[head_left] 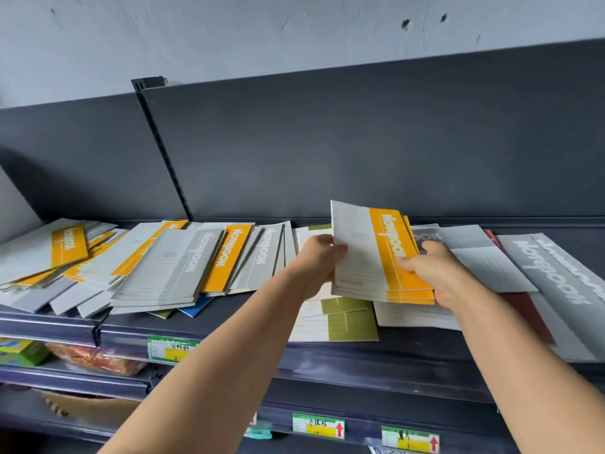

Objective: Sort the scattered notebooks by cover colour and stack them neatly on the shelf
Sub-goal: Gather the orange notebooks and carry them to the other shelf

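A small stack of orange-banded notebooks [376,257] is lifted above the dark shelf [229,329], tilted up at its far edge. My left hand [319,260] grips its left edge and my right hand [432,273] grips its right side, thumb on the top cover. Beneath it lie olive-green notebooks [347,322]. Left of them, orange and grey notebooks [170,267] lie scattered and overlapping. Grey notebooks [553,273] and a dark red one [530,316] lie to the right.
A blue notebook corner [196,309] sticks out under the left pile. The shelf's dark back panel [327,149] rises close behind. Price labels [172,348] line the front rail. Lower shelves hold a green box [23,352] and a wrapped package [95,358].
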`<state>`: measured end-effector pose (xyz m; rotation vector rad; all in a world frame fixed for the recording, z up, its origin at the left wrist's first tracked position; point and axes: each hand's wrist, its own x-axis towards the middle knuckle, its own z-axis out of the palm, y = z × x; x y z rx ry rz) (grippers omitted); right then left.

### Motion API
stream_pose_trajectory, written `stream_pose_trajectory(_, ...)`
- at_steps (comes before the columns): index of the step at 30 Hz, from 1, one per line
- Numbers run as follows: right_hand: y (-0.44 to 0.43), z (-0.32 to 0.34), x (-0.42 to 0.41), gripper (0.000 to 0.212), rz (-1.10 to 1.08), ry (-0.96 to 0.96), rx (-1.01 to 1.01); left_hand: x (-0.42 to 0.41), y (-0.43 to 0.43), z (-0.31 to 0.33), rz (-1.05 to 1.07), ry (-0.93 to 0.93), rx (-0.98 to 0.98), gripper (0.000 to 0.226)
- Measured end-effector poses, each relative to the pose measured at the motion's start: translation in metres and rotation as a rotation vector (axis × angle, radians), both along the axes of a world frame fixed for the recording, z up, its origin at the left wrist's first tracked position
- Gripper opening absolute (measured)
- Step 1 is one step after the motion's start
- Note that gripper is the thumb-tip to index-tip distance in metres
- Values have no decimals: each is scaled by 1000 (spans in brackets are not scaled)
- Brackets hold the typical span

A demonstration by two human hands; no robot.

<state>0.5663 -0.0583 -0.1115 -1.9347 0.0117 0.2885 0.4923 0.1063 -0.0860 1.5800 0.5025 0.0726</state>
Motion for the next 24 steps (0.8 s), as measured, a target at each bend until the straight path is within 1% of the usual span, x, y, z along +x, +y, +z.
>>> stream_pose_trajectory(1, -4, -1, 1, 45, -32, -13, -29, 1, 2, 0, -8, 77, 52, 19)
stream_pose_trajectory(2, -7, -4, 3, 42, -65, -52, -84, 1, 7, 1, 71, 135, 176, 20)
stream_pose_trajectory(3, -10, -7, 5, 37, -82, -106, -153, 5, 15, -1, 150, 176, 345, 23)
stream_pose_trajectory(4, -13, -10, 7, 34, -85, -156, -232, 9, 22, -4, 228, 171, 438, 24)
stream_pose_trajectory(6, -17, -15, 9, 31, -59, -226, -378, 8, 28, -6, 232, 185, 592, 13)
stream_pose_trajectory(7, -19, -15, 10, 30, -43, -245, -441, 9, 28, -6, 226, 245, 648, 12)
stream_pose_trajectory(9, -21, -15, 9, 25, -25, -251, -505, 12, 24, -9, 203, 300, 683, 20)
stream_pose_trajectory(11, -21, -14, 7, 17, -6, -261, -532, 15, 20, -10, 184, 285, 672, 22)
stream_pose_trajectory(16, -15, -14, 4, 15, 64, -281, -568, 20, 10, -12, 72, 288, 451, 36)
stream_pose_trajectory(17, -14, -14, 3, 15, 61, -282, -568, 22, 9, -14, 61, 278, 431, 36)
stream_pose_trajectory(18, -11, -14, 3, 14, 55, -284, -551, 22, 10, -16, 63, 260, 442, 31)
stream_pose_trajectory(20, -3, -14, 2, 13, 29, -289, -451, 22, 19, -16, 119, 195, 517, 17)
stream_pose_trajectory(22, 13, -10, -1, 15, 11, -320, -313, 16, 35, -10, 228, 141, 597, 22)
stream_pose_trajectory(24, 41, -3, -8, 13, 41, -346, -178, 6, 61, -3, 313, 123, 639, 28)
